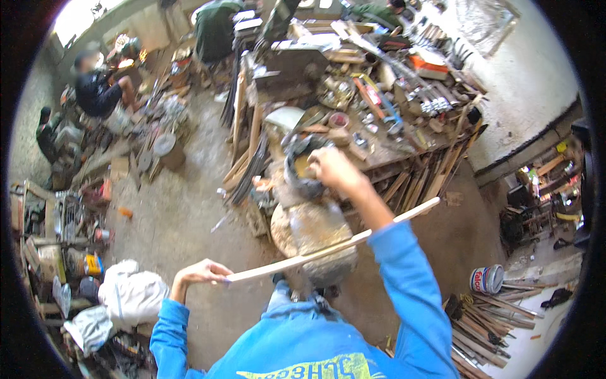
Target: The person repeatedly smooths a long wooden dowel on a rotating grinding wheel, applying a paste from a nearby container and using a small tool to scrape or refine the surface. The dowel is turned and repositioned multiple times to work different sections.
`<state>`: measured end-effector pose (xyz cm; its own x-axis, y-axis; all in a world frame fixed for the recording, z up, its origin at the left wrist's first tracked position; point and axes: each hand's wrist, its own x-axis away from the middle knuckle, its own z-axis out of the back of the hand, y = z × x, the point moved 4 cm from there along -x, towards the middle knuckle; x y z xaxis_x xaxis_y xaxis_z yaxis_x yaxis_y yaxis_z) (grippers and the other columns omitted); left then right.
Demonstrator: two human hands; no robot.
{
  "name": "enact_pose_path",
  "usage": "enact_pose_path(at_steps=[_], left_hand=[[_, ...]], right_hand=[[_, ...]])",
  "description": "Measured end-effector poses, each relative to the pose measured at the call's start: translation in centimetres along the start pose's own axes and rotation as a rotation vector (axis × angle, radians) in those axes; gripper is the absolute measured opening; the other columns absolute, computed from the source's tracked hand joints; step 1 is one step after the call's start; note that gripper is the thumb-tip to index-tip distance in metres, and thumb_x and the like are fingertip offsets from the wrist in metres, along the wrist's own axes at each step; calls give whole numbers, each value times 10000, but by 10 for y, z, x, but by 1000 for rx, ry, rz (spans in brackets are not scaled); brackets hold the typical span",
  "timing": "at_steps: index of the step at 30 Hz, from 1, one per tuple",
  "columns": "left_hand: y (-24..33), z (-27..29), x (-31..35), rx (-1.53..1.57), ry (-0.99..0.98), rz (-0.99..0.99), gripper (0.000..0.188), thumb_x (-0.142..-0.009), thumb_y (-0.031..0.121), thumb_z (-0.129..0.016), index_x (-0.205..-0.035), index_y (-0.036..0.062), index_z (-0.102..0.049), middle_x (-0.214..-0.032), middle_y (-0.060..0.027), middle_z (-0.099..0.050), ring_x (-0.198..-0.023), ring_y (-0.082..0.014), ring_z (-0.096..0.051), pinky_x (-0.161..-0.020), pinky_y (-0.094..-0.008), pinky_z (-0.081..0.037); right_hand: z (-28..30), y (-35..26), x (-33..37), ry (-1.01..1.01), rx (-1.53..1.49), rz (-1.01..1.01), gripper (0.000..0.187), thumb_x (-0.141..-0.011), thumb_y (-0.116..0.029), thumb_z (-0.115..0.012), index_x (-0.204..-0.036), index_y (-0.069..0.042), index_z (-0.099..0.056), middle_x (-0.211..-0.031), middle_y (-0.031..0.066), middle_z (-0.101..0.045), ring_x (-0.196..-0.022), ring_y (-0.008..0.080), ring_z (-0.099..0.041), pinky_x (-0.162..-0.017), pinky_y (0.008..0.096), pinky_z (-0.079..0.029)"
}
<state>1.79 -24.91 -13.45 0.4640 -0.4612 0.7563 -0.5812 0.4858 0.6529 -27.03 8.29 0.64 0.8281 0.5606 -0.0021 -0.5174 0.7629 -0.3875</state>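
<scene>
My left hand (203,271) pinches one end of a long, thin pale wooden strip (271,268). The strip slants up to the right, passing over a worn block (319,227) in front of me and by my right forearm. My right hand (331,167) reaches forward to a dark, bag-like container (295,150) with yellowish-brown stuff (303,165) inside. Its fingers are bent together at the container's opening, and whatever they grip is hidden. The container sits at the near end of the cluttered workbench, just beyond the block.
Tools and wood scraps crowd the workbench (404,155). Long sticks (480,328) and a paint can (487,278) lie at lower right. A white sack (131,294) rests at left. A person (98,91) sits at far left near sparks; others are at the back.
</scene>
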Motion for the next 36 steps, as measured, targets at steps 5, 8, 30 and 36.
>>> enact_pose_path(at_steps=[5, 8, 30, 36], left_hand=[[-65, -3, 24, 484, 137, -212, 400, -877, 113, -729, -1246, -24, -654, -1155, -82, -706, -1054, -150, -641, -972, -302, -485], [-92, -20, 29, 645, 306, -325, 409, -888, 115, -720, -1249, -56, -631, -1120, -107, -694, -992, -172, -669, -930, -317, -529], [176, -175, 221, -301, 1687, -1349, 340, -819, 260, -787, -1039, 255, -528, -905, 194, -607, -994, -25, -499, -878, -332, -392], [228, -149, 208, -469, 1321, -2351, 157, -825, 376, -740, -916, 364, -613, -852, 252, -510, -965, -5, -443, -907, -334, -331]], right_hand=[[-55, 15, -61, -450, 233, -69, 244, -735, -76, -653, -938, 37, -728, -1032, 262, -694, -987, 367, -699, -858, 452, -566], [-63, 11, -62, -357, 287, -91, 273, -718, -59, -671, -964, 53, -711, -1029, 274, -693, -992, 380, -695, -871, 462, -564], [-90, -71, 166, 10, -265, 220, 103, -811, -120, -756, -904, -83, -729, -904, 58, -672, -854, 246, -598, -765, 358, -497], [-111, -105, 165, 63, -175, 342, 126, -771, -151, -779, -891, -131, -746, -900, 32, -630, -846, 241, -557, -750, 357, -483]])
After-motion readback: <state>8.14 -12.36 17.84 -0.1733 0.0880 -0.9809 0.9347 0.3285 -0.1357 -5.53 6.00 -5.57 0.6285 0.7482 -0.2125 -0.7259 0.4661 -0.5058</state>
